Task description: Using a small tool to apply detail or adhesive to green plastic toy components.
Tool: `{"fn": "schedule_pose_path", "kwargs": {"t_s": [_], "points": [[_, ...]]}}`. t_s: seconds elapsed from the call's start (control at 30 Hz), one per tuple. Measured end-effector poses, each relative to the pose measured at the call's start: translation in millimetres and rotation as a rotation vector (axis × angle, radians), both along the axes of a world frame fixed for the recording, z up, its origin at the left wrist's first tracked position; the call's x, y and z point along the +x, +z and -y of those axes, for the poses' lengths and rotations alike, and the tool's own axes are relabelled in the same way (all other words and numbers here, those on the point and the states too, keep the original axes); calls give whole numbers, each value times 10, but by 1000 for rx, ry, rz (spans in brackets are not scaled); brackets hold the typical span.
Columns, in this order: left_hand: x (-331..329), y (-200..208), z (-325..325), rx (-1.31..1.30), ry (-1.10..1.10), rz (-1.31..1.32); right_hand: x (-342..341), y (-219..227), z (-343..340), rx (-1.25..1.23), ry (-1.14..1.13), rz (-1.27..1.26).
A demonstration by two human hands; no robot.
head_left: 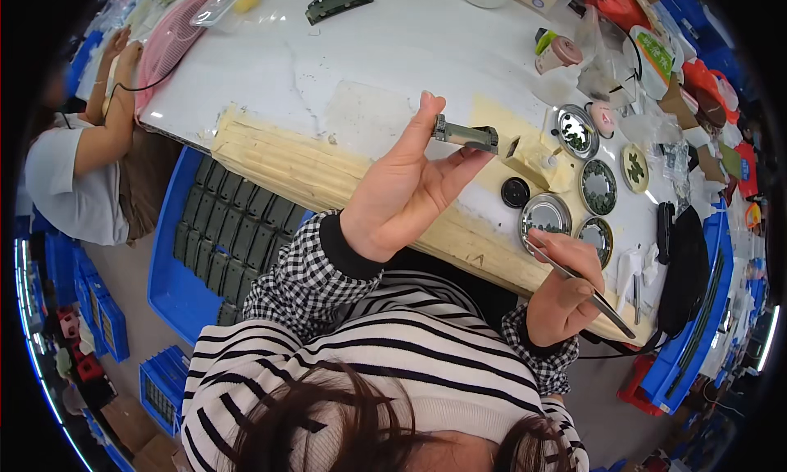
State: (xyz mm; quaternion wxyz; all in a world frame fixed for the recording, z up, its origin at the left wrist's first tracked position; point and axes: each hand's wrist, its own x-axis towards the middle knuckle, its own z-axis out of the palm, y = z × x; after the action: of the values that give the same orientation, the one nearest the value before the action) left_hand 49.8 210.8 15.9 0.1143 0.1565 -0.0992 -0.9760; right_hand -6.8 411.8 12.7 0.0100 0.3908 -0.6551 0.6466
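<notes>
My left hand [410,177] is raised above the table's near edge, pinching a small dark green plastic part [466,134] between thumb and fingers. The part has chunky, detailed ends and a paler middle. Lower on the right, my right hand [570,288] grips a pair of metal tweezers [608,310] slanting across the palm. The tweezers' tips lie by the fingertips, over the near rim of a round metal dish [544,213] with small green pieces in it. Whether the tips hold a piece is too small to tell.
More dishes [598,187] of green pieces stand on the right, beside a black round lid [515,192] and a yellowish block [537,162]. A similar green part [339,4] lies at the far side. A blue crate [176,288] of green parts is below left. Another person [82,173] sits left.
</notes>
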Motion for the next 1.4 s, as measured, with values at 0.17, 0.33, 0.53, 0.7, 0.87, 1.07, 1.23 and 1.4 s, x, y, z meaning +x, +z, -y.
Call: {"fn": "schedule_pose_path", "kwargs": {"t_s": [0.17,0.33,0.53,0.7,0.87,1.07,1.23,1.4], "points": [[-29,-37,-5,96,-20,-27,0,-13,17,0,31,-47],[-23,-39,-29,125,-37,-30,14,2,25,15,61,-65],[-18,-40,-60,92,-43,-17,20,13,27,-11,72,-65],[-32,-58,-113,33,-39,12,9,49,38,-21,71,-94],[14,-75,-164,-241,-24,-105,28,123,63,42,77,-196],[28,-22,-215,-453,-36,-151,22,208,28,232,67,-411],[39,8,-234,-503,-49,-153,11,193,33,242,85,-416],[37,1,-244,-526,-60,-134,3,196,39,253,97,-413]]}}
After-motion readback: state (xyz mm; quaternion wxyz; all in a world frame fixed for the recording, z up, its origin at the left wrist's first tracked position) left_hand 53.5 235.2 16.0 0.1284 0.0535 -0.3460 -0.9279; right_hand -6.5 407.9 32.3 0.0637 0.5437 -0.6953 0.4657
